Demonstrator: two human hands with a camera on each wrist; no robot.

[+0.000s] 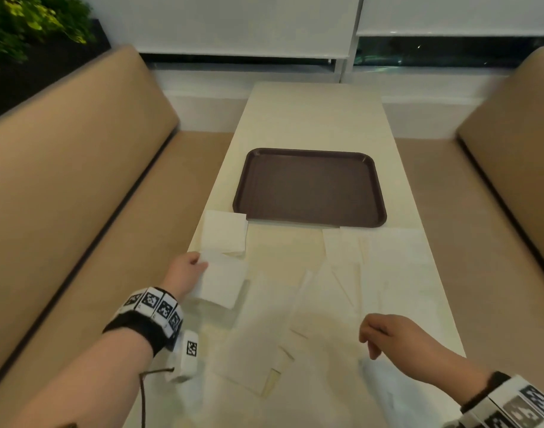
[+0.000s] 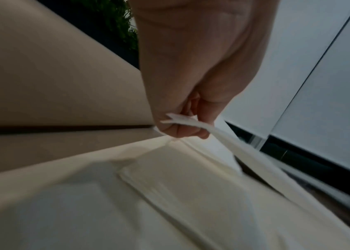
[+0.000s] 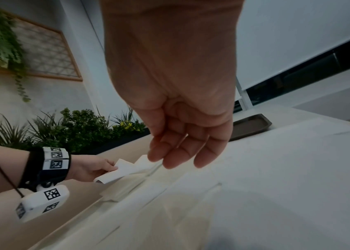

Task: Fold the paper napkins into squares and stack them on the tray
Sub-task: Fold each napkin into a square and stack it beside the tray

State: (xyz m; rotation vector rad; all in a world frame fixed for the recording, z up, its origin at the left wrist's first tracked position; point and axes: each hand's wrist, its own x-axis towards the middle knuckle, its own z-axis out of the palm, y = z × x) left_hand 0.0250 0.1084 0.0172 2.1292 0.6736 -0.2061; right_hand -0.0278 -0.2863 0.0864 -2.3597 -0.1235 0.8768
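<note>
left hand (image 1: 185, 273) pinches folded napkin (image 1: 223, 281)

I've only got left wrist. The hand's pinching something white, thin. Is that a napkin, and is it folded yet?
Observer: Yes, the head view shows the left hand holding a folded napkin by its edge, lifted over the table.
Operator: Anything on the tray?
Observer: Nothing; the brown tray lies bare beyond the napkins.
Operator: Right hand busy?
Observer: No. The right hand hangs with loosely curled fingers, holding nothing, above the flat napkins.
Operator: Any other folded ones?
Observer: One white square lies on the table by the tray's near left corner.
</note>
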